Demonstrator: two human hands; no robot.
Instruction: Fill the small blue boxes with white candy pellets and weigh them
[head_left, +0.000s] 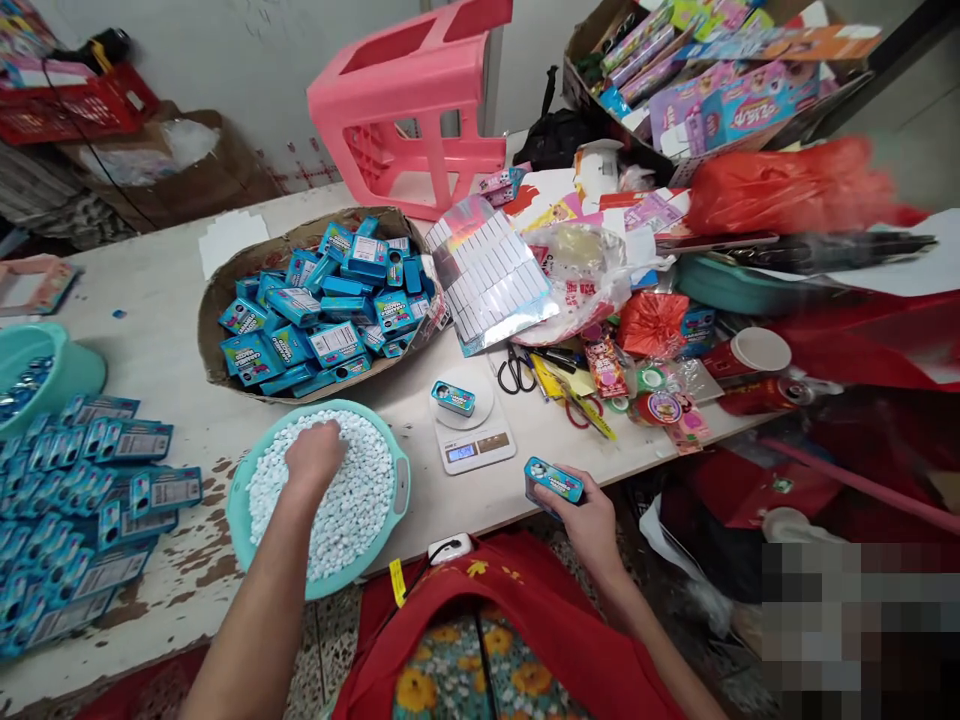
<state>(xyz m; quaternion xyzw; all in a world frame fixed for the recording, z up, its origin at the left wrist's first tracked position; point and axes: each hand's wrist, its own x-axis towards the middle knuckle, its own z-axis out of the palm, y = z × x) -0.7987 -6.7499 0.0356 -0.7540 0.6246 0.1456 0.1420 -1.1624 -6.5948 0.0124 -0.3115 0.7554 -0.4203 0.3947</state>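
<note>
Down at the front edge of the bench point(165, 300), we have both hands busy! On the left side, the left hand point(315, 462) is sunk into a heap of white pellets point(356, 510) piled in a mint-green bowl point(403, 482); its fingers are buried, so whether that grip is wide or narrow, I cannot tell. Over to the right hand point(592, 518), and here the grip is closed around a blue tin point(553, 482), lid side up, near the bench edge. Between the two, just beyond them, sits a white scale point(491, 447) with a second tin point(453, 397) on its round plate, the display lit, its figures hard to read. Look behind the bowl: a cardboard tray point(212, 335) crammed with blue boxes point(336, 343), tumbled every which way! Far left, more packs point(75, 480) stand in tight rows. Right of the scale lie black-handled scissors point(517, 362), and at the back, a pink stool point(435, 105) rests tipped on the bench.
</note>
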